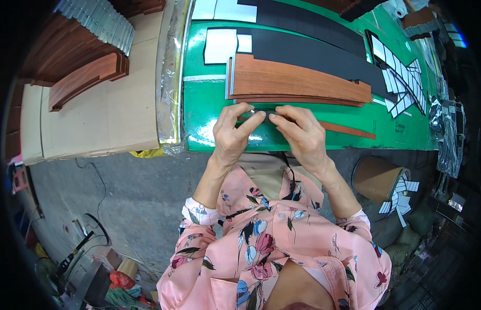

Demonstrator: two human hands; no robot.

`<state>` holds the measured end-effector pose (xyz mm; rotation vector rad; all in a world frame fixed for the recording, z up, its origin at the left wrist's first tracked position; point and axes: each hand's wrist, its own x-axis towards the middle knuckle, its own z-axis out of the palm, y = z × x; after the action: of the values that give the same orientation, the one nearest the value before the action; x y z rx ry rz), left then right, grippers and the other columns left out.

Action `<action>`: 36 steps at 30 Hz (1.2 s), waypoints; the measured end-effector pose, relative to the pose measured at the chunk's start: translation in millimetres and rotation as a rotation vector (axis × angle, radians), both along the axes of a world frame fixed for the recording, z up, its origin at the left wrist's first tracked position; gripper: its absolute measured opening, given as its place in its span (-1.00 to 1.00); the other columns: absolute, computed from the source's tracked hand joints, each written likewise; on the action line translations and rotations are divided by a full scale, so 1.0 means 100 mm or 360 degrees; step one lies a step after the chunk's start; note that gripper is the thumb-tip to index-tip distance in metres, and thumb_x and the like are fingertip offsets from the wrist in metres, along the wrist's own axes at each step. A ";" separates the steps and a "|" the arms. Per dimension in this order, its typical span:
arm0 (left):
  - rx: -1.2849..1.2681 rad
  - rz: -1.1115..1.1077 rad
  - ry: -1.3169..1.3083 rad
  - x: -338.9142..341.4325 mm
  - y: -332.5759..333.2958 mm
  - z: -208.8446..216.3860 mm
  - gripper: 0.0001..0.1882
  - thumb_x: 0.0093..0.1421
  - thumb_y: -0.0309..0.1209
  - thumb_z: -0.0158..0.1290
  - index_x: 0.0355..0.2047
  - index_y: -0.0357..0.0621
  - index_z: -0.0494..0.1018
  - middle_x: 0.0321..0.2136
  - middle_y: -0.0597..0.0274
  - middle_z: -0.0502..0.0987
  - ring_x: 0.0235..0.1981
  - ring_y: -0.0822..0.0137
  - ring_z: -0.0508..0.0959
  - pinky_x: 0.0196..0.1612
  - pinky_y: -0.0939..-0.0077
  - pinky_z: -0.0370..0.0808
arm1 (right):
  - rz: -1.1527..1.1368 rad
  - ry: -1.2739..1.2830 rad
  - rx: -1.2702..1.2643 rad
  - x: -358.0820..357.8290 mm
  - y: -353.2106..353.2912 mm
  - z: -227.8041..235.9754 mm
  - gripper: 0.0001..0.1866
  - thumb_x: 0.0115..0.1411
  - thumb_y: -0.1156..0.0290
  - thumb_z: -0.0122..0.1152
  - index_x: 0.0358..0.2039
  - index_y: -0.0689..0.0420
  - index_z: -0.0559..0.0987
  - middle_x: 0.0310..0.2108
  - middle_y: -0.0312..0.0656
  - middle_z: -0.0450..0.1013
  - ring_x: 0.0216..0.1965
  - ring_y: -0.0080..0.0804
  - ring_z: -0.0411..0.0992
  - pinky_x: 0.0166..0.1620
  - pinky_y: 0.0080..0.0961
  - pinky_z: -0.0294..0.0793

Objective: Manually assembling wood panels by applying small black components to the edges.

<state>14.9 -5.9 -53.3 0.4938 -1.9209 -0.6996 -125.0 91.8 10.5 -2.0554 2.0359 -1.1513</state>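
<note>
Both hands meet over the near edge of the green tabletop [201,116]. My left hand [231,132] and my right hand [306,137] are closed in pinches on a small dark piece [270,112] between the fingertips. Its exact kind is too small to make out. Just beyond the fingers lies a stack of reddish-brown wooden boards [297,77] with a notch at each end. A thin wooden strip [349,129] lies to the right of my right hand. Behind the boards are long black sheets [307,49], with white backing [221,45] showing at their left ends.
Black pieces with white strips [400,72] are piled at the table's right. On the left, a cardboard-covered surface [108,121] holds curved wooden boards [88,80] and stacked ones behind. A brown bin [376,178] with white strips spilling out stands on the floor at right.
</note>
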 end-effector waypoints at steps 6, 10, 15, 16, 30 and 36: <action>-0.0124 -0.0015 -0.0052 0.00 0.03 -0.01 -0.55 -0.24 -0.71 0.09 -0.28 -0.03 0.55 -0.38 0.12 0.44 -0.39 0.17 0.49 -0.51 0.45 0.45 | 0.0024 0.0132 0.0030 0.01 0.01 0.04 -0.65 -0.18 0.63 0.22 -0.29 0.11 0.59 -0.30 -0.19 0.45 -0.32 -0.29 0.46 -0.38 -0.45 0.48; -0.0173 0.0006 -0.0126 0.01 0.01 0.02 -0.57 -0.23 -0.67 0.10 -0.27 -0.03 0.53 -0.39 0.11 0.43 -0.38 0.16 0.49 -0.50 0.43 0.45 | 0.0082 0.0015 0.0160 -0.10 -0.05 0.13 -0.68 -0.15 0.62 0.20 -0.29 0.13 0.58 -0.33 -0.19 0.44 -0.33 -0.29 0.45 -0.35 -0.43 0.45; -0.0144 0.0060 -0.0375 0.05 0.04 0.13 -0.62 -0.21 -0.60 0.15 -0.29 -0.04 0.49 -0.34 0.11 0.43 -0.35 0.12 0.48 -0.44 0.37 0.44 | 0.0497 -0.0676 0.0670 -0.52 -0.36 0.38 -0.79 0.06 0.57 0.13 -0.26 0.17 0.60 -0.34 -0.18 0.47 -0.31 -0.34 0.46 -0.24 -0.46 0.43; -0.0165 0.0074 -0.0378 0.06 0.04 0.18 -0.62 -0.21 -0.60 0.15 -0.29 -0.04 0.49 -0.34 0.11 0.43 -0.35 0.12 0.48 -0.44 0.37 0.44 | 0.0552 -0.0858 0.0763 -0.60 -0.48 0.46 -0.79 0.09 0.57 0.12 -0.24 0.20 0.59 -0.35 -0.16 0.48 -0.30 -0.37 0.47 -0.22 -0.49 0.42; -0.0573 -0.0114 -0.0633 -0.10 0.10 0.52 -0.74 -0.13 -0.36 0.21 -0.36 -0.02 0.50 -0.30 0.37 0.49 -0.27 0.38 0.47 -0.23 0.36 0.17 | -0.0023 0.0886 0.0241 -1.42 -2.74 -0.57 -0.89 -0.04 0.56 0.13 -0.46 0.29 0.54 -0.39 0.00 0.46 -0.27 -0.12 0.49 -0.26 -0.32 0.54; -0.0485 -0.0371 -0.0447 -0.37 0.20 0.52 -0.76 -0.13 -0.39 0.06 -0.38 -0.10 0.49 -0.31 0.32 0.49 -0.30 0.39 0.47 -0.38 0.39 0.16 | 0.0119 0.1195 0.0063 -1.34 -2.78 -0.58 -0.89 -0.09 0.62 0.10 -0.48 0.31 0.51 -0.46 -0.02 0.44 -0.35 -0.23 0.48 -0.34 -0.43 0.55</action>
<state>-22.0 14.3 -1.8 0.1846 -2.3274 -0.4870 -259.3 -186.5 -47.2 -2.7957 2.1564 -0.3202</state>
